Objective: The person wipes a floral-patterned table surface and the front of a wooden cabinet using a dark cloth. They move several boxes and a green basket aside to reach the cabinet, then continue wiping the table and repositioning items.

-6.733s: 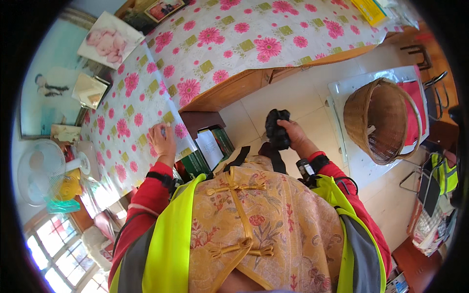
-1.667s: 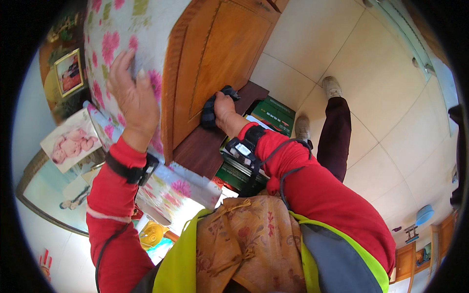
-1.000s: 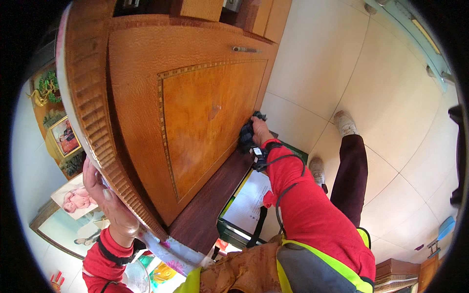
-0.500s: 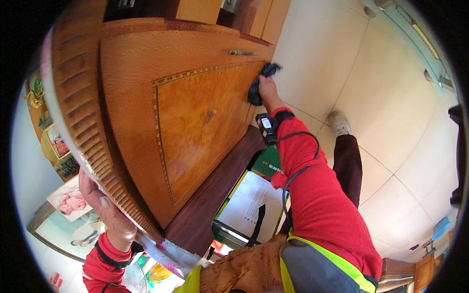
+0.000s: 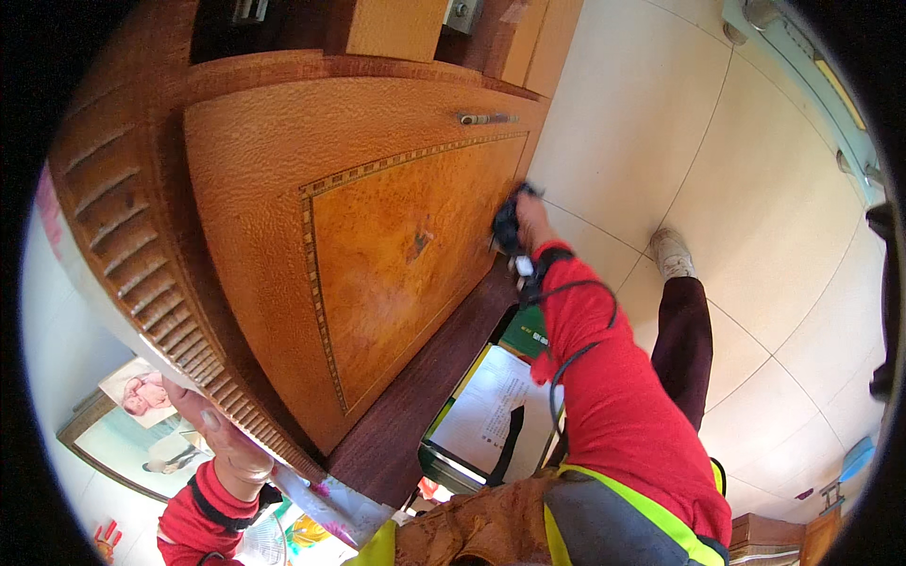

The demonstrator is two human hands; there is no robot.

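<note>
right hand (image 5: 525,224) fingers closed on dark cloth (image 5: 507,222), centre frame | cloth pressed to wooden footboard panel (image 5: 396,255), right edge | left hand (image 5: 226,443) gripping ribbed bed edge (image 5: 170,311), lower left, fingers curled

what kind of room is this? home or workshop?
Most likely a home bedroom: a carved wooden bed board that the right hand wipes with a dark cloth, pale floor tiles, and a framed photo near the left hand.
</note>
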